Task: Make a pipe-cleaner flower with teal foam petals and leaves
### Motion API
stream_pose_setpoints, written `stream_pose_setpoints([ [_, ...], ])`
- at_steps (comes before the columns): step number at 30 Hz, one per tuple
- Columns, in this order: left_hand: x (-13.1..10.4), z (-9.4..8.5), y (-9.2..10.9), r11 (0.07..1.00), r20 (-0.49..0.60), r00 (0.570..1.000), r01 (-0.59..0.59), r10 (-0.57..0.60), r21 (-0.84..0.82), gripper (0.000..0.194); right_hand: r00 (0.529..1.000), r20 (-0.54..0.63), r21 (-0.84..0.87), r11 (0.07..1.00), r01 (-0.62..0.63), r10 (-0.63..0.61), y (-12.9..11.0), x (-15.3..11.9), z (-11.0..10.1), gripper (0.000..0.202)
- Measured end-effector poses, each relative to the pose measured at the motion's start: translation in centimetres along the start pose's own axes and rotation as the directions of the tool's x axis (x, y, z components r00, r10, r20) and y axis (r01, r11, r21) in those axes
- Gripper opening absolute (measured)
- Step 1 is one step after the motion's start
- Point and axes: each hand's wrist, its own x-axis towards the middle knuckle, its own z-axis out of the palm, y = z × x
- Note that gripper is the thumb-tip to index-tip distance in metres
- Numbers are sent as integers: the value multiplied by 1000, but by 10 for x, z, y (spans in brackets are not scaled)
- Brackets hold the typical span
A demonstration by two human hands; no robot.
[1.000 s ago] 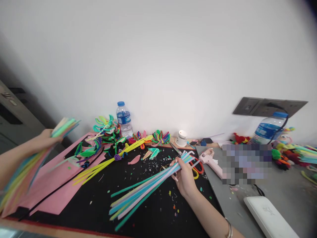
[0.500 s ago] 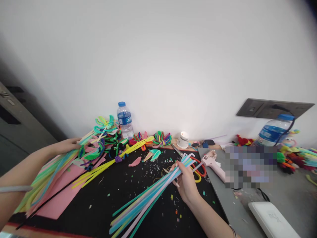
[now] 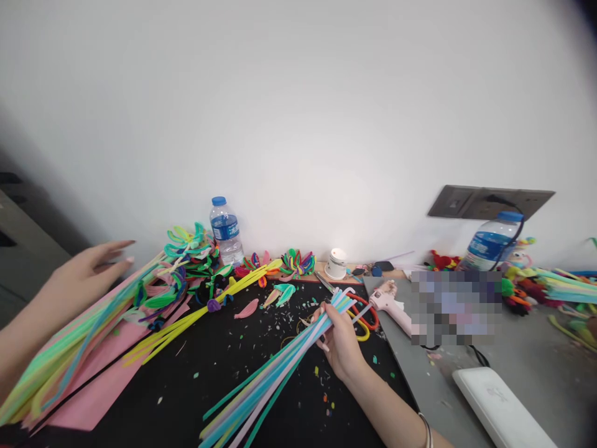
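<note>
My right hand (image 3: 342, 342) grips a bundle of long pipe cleaners (image 3: 270, 379) in blue, lilac, green and yellow near its upper end, over the black mat (image 3: 186, 398). On the left, my left hand (image 3: 96, 270) hovers with fingers apart and nothing in them, beside a larger pastel bundle (image 3: 79, 339) that lies on a pink sheet (image 3: 107, 392). Yellow pipe cleaners (image 3: 186, 320) lie across the mat. Behind my right hand are scissors with red and yellow handles (image 3: 373, 318).
Water bottles (image 3: 226, 230) stand at the wall left and right. A white cup (image 3: 335, 264), a pink glue gun (image 3: 392, 308), fuzzy flowers (image 3: 297, 264) and small scraps lie along the back. A white case (image 3: 504, 404) rests at the right.
My left hand has let go of the pastel bundle and lifted to the left, its fingers opening. My right hand still holds its bundle. The view has shifted slightly to the right.
</note>
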Motion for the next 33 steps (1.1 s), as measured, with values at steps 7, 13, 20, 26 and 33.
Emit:
stream_pose_setpoints([
  [7,-89,75,130,770,632,602,45,487,-636,58,994,106,4,1000,-17,16,-3,-3,3,19],
  [13,-125,153,174,723,756,311,239,576,-649,34,998,-10,-43,997,65,-66,-3,0,2,23],
  [20,-101,170,155,565,791,-42,723,610,-398,21,962,-135,-133,967,219,-237,-13,11,-7,20],
  [26,-100,172,144,571,732,-199,763,652,-301,16,944,-106,-209,935,286,-313,-29,18,-14,16],
  [33,-96,168,138,566,706,-225,771,671,-292,13,945,-112,-249,929,274,-308,-32,21,-16,28],
])
